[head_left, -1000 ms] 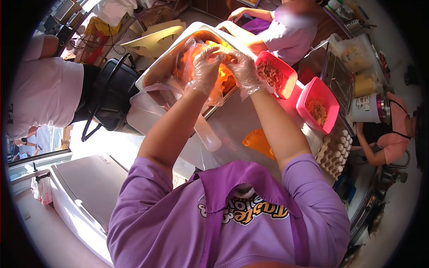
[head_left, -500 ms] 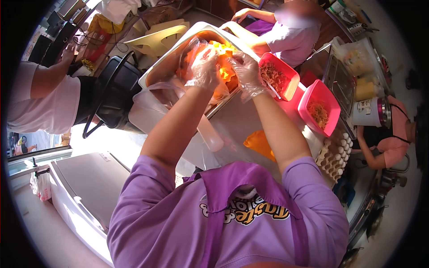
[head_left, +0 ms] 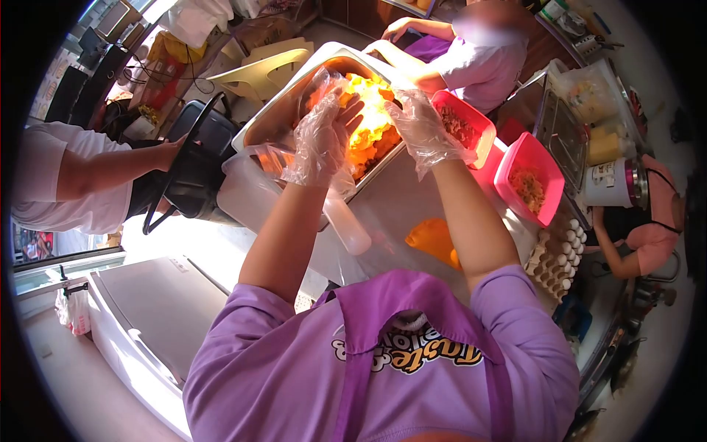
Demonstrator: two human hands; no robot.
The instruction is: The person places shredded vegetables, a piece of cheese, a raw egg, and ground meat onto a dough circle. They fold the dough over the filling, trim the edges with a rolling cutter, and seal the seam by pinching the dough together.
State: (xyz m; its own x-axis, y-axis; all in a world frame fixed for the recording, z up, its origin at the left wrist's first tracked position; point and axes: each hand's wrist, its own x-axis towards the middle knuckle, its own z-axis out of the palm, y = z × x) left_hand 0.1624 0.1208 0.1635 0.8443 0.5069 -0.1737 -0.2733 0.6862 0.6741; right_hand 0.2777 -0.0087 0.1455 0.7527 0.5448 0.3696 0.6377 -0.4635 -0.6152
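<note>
Both my hands wear clear plastic gloves. My left hand [head_left: 322, 144] is open at the left side of an orange-yellow food mass [head_left: 372, 125], fingers stretched out. On the other side, my right hand [head_left: 427, 129] is also open, fingers extended beside the mass. Neither hand holds anything. The food lies in a deep metal pan [head_left: 258, 125], brightly sunlit, and its exact kind cannot be told. Clear plastic film [head_left: 276, 158] hangs over the pan's near left edge. A translucent cylinder [head_left: 346, 227] lies just in front of the pan.
Pink containers with shredded food, one [head_left: 482, 140] behind another [head_left: 530, 180], stand at right near egg trays [head_left: 556, 258]. An orange item [head_left: 434, 241] lies on the table. A black tub [head_left: 195, 162] is at left, beside a person [head_left: 81, 166]. Other people [head_left: 479, 66] are behind and at right.
My hands have moved apart and opened; before, they were close together with fingers curled at the food. The person at left has brought a hand to the black tub.
</note>
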